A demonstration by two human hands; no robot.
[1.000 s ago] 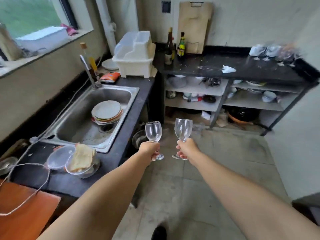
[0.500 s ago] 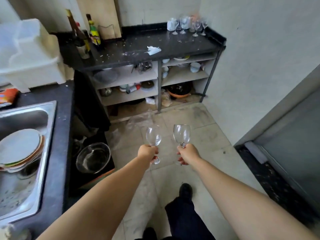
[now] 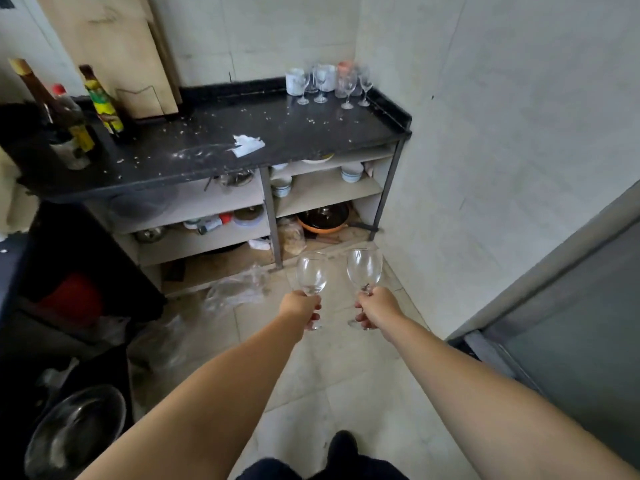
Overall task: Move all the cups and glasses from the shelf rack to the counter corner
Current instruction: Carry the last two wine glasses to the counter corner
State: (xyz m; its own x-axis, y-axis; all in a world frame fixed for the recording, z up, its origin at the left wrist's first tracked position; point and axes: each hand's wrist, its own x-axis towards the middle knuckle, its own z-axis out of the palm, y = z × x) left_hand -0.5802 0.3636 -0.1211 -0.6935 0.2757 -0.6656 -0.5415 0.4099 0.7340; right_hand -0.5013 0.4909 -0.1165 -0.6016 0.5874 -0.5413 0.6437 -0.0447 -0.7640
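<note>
My left hand [image 3: 300, 308] grips the stem of a clear wine glass [image 3: 311, 274], held upright over the floor. My right hand [image 3: 375, 307] grips the stem of a second clear wine glass [image 3: 364, 267] just to its right. Both are well short of the black counter [image 3: 214, 140]. At the counter's far right corner stands a cluster of several wine glasses [image 3: 348, 86] with a white mug [image 3: 294, 81] and a pink cup [image 3: 344, 68] behind them.
Bottles [image 3: 100, 102] and a wooden cutting board [image 3: 114, 53] stand at the counter's left. A crumpled white paper [image 3: 247, 145] lies mid-counter. Shelves below hold bowls [image 3: 351, 173] and pans. A metal bowl [image 3: 76, 431] sits low at left. A door [image 3: 571, 341] is at right.
The view has swung right, away from the sink, and closer to the black counter. Both hands still carry their wine glasses in front of me.
</note>
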